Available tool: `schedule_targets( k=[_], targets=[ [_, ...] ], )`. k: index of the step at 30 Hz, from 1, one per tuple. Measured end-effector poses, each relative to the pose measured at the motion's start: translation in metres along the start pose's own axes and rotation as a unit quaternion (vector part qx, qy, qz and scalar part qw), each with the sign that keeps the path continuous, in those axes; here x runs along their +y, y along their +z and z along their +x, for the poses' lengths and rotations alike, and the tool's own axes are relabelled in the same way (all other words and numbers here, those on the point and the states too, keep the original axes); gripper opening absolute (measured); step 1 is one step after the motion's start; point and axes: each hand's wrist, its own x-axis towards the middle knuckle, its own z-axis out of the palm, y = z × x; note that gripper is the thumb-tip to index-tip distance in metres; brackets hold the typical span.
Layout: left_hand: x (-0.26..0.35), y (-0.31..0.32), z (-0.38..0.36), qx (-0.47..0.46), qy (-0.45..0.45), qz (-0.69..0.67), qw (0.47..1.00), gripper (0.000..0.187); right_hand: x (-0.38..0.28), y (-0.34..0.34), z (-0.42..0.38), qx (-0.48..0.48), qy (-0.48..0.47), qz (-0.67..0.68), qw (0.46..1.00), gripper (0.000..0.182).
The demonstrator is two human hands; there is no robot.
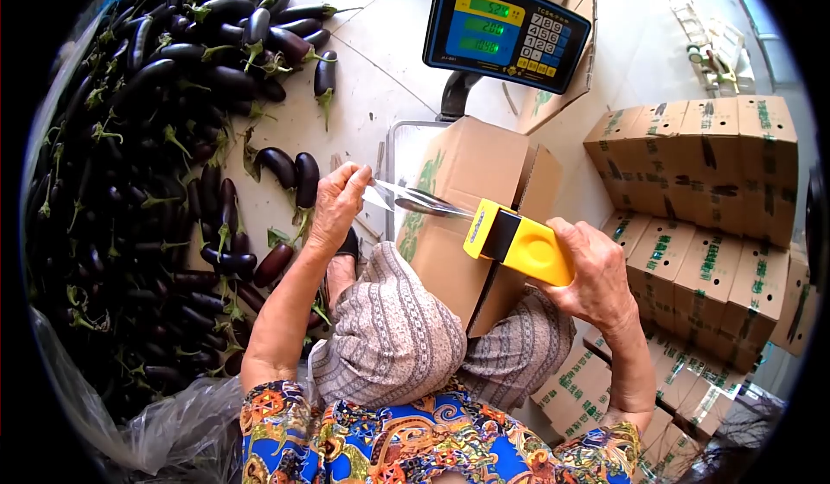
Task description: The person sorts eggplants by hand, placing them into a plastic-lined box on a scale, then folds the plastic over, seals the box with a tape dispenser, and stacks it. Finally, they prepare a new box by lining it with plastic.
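Note:
My right hand (590,272) grips a yellow tape dispenser (517,240) above a cardboard box (462,216). A strip of clear tape (413,199) stretches from the dispenser to my left hand (339,200), which pinches its free end. The box sits on a platform scale (399,138) in front of my knees. Its top flaps look closed, and the tape hangs just above them.
A large heap of dark purple eggplants (156,138) covers the floor on the left. The scale's digital display (506,30) stands behind the box. Stacked cardboard boxes (700,190) fill the right side. Clear plastic sheeting (164,432) lies at lower left.

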Motion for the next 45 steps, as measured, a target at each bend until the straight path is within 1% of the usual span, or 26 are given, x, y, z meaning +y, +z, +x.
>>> schedule_targets(
  k=[4, 7, 10, 14, 15, 18, 19, 22, 24, 25, 27, 28, 30, 32, 33, 37, 40, 41, 45],
  targets=[
    [0.001, 0.000, 0.000, 0.012, -0.021, -0.026, 0.999, 0.028, 0.000, 0.000, 0.005, -0.001, 0.001, 0.004, 1.000, 0.060],
    [-0.011, 0.001, 0.006, 0.012, -0.017, 0.008, 1.000, 0.029, 0.001, 0.002, 0.007, 0.009, 0.003, 0.018, 1.000, 0.059],
    [-0.027, 0.011, 0.011, 0.030, 0.081, 0.135, 0.987, 0.030, 0.002, 0.005, 0.009, 0.013, 0.005, 0.030, 0.999, 0.058],
    [-0.055, 0.024, 0.012, 0.041, 0.117, 0.178, 0.976, 0.026, 0.006, 0.009, 0.006, -0.009, 0.033, 0.038, 0.999, 0.062],
    [-0.052, 0.029, 0.009, 0.047, 0.100, 0.177, 0.978, 0.025, 0.007, 0.009, 0.006, 0.003, 0.022, 0.046, 0.999, 0.061],
    [-0.043, 0.023, 0.007, 0.078, 0.092, 0.187, 0.975, 0.024, 0.010, 0.010, 0.007, 0.032, -0.007, 0.064, 0.997, 0.057],
    [-0.028, 0.022, 0.002, 0.085, 0.106, 0.164, 0.977, 0.023, 0.011, 0.011, 0.005, 0.036, -0.011, 0.067, 0.997, 0.058],
    [0.010, 0.007, -0.010, 0.082, 0.071, 0.076, 0.991, 0.023, 0.015, 0.014, 0.001, 0.045, -0.020, 0.076, 0.996, 0.061],
    [0.027, 0.003, -0.014, 0.077, 0.090, 0.106, 0.987, 0.024, 0.015, 0.011, 0.001, 0.040, -0.025, 0.074, 0.996, 0.062],
    [0.042, 0.004, -0.016, 0.096, 0.095, 0.116, 0.984, 0.025, 0.013, 0.007, 0.001, 0.053, -0.020, 0.089, 0.994, 0.062],
    [0.044, 0.000, -0.017, 0.090, 0.108, 0.119, 0.983, 0.025, 0.008, -0.001, 0.001, 0.079, -0.009, 0.118, 0.990, 0.063],
    [0.045, -0.001, -0.017, 0.087, 0.114, 0.120, 0.982, 0.025, 0.008, -0.004, 0.000, 0.073, -0.016, 0.100, 0.992, 0.064],
    [0.037, 0.000, -0.016, 0.078, 0.106, 0.119, 0.984, 0.025, 0.007, -0.009, -0.002, 0.063, -0.028, 0.062, 0.996, 0.066],
    [0.023, 0.001, -0.013, 0.072, 0.095, 0.113, 0.986, 0.025, 0.009, -0.006, -0.002, 0.053, -0.032, 0.057, 0.996, 0.067],
    [0.019, 0.004, -0.013, 0.082, 0.111, 0.119, 0.983, 0.025, 0.010, -0.003, -0.002, 0.050, -0.032, 0.050, 0.997, 0.067],
    [-0.007, 0.011, -0.010, 0.079, 0.070, 0.090, 0.990, 0.023, 0.014, 0.006, 0.000, 0.026, -0.028, 0.045, 0.998, 0.064],
    [-0.025, 0.017, -0.005, 0.055, 0.068, 0.121, 0.989, 0.024, 0.015, 0.006, 0.004, -0.001, -0.018, 0.044, 0.999, 0.064],
    [-0.041, 0.019, 0.000, 0.055, 0.088, 0.140, 0.985, 0.021, 0.015, 0.005, 0.005, -0.009, -0.015, 0.042, 0.999, 0.064],
    [-0.055, 0.045, 0.007, 0.043, 0.111, 0.205, 0.972, 0.021, 0.014, 0.004, 0.012, -0.034, -0.013, 0.030, 0.999, 0.062]
  ],
)
